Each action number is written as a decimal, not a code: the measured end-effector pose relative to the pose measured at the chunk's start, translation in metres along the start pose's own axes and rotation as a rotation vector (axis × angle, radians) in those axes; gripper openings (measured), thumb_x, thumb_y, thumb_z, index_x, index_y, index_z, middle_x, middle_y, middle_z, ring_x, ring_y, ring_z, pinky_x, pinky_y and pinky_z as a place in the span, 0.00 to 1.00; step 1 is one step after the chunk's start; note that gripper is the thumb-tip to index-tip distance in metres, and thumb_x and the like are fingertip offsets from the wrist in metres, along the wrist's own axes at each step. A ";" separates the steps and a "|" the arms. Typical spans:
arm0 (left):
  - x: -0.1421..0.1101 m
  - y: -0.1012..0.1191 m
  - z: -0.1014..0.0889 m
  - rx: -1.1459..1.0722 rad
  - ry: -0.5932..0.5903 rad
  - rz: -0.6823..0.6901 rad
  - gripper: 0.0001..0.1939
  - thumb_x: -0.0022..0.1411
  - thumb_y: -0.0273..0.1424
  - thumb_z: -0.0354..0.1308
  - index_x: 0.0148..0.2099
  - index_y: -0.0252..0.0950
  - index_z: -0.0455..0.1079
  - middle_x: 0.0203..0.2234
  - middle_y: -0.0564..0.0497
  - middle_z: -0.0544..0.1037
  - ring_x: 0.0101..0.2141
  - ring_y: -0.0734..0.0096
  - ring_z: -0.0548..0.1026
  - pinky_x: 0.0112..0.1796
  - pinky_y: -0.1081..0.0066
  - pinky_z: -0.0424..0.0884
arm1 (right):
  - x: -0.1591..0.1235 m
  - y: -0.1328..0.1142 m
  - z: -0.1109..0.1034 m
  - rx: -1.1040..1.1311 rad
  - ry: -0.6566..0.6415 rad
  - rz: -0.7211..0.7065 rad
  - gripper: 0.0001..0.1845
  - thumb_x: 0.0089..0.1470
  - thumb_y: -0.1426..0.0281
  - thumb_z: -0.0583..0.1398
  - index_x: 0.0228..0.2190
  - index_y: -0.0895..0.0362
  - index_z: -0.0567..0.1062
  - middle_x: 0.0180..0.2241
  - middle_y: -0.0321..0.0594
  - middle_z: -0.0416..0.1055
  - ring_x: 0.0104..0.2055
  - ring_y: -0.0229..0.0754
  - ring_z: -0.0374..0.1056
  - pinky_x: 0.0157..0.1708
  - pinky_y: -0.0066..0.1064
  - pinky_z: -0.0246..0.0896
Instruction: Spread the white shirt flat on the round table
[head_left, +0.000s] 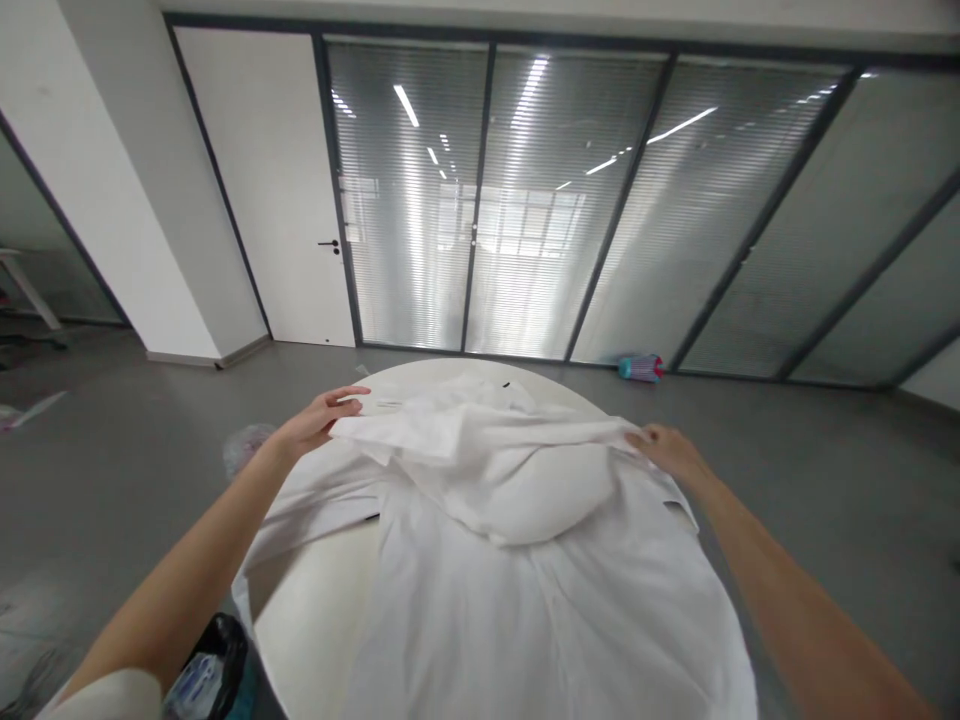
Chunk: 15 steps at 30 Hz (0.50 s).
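white garment point(480, 600) spread rumpled over a round white table point(322, 610), its raised fold between two well-parted hands. it looks light, limp, easily creased, best held by its edge. right hand point(671, 450) pinches one end; left hand point(322, 420), fingers extended, meets the other, grip unclear. both arms reach forward.

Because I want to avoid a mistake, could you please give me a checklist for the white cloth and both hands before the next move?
1. Right hand has a grip on the large, loose, white fabric piece: ok, fingers closed at its edge.
2. Left hand has a firm grip: cannot tell; some fingers are extended at the edge.
3. Fabric is supported by the round, off-white table: ok.
4. Fabric lies flat: not ok, it has folds and creases.
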<state>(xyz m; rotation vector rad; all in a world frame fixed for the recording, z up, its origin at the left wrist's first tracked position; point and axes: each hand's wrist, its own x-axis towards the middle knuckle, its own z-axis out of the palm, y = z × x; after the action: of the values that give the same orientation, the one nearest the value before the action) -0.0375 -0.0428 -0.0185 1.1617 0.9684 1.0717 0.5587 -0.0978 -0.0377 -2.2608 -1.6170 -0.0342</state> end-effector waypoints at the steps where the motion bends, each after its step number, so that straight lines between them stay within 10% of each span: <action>1: -0.003 0.001 0.005 0.011 -0.053 0.018 0.21 0.46 0.30 0.72 0.45 0.35 0.78 0.29 0.47 0.81 0.26 0.71 0.76 0.24 0.77 0.70 | -0.006 0.002 0.001 -0.048 -0.058 -0.004 0.09 0.50 0.63 0.60 0.29 0.57 0.74 0.31 0.48 0.75 0.36 0.52 0.73 0.35 0.38 0.67; 6: -0.006 0.000 0.029 0.132 -0.239 0.181 0.23 0.46 0.27 0.69 0.47 0.36 0.79 0.53 0.42 0.75 0.50 0.57 0.74 0.47 0.69 0.72 | -0.042 -0.048 -0.010 -0.057 0.118 -0.369 0.25 0.52 0.70 0.59 0.53 0.55 0.72 0.56 0.52 0.67 0.59 0.57 0.63 0.56 0.50 0.58; 10: 0.008 -0.019 0.036 0.405 -0.026 0.342 0.23 0.37 0.20 0.68 0.40 0.40 0.80 0.42 0.45 0.79 0.48 0.51 0.74 0.47 0.63 0.72 | -0.072 -0.128 -0.007 0.195 -0.084 -0.875 0.25 0.58 0.68 0.57 0.58 0.48 0.68 0.58 0.43 0.66 0.61 0.49 0.61 0.61 0.45 0.55; 15: 0.013 -0.028 0.057 0.570 0.144 0.510 0.13 0.40 0.21 0.66 0.31 0.39 0.77 0.35 0.47 0.78 0.43 0.54 0.73 0.40 0.68 0.71 | -0.083 -0.199 0.032 0.095 -0.088 -1.016 0.35 0.55 0.72 0.62 0.63 0.51 0.62 0.65 0.46 0.58 0.67 0.55 0.50 0.63 0.50 0.48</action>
<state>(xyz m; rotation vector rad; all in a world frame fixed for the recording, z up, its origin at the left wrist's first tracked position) 0.0239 -0.0441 -0.0383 1.8891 1.1649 1.3359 0.3409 -0.1081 -0.0314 -1.1740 -2.5547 -0.1097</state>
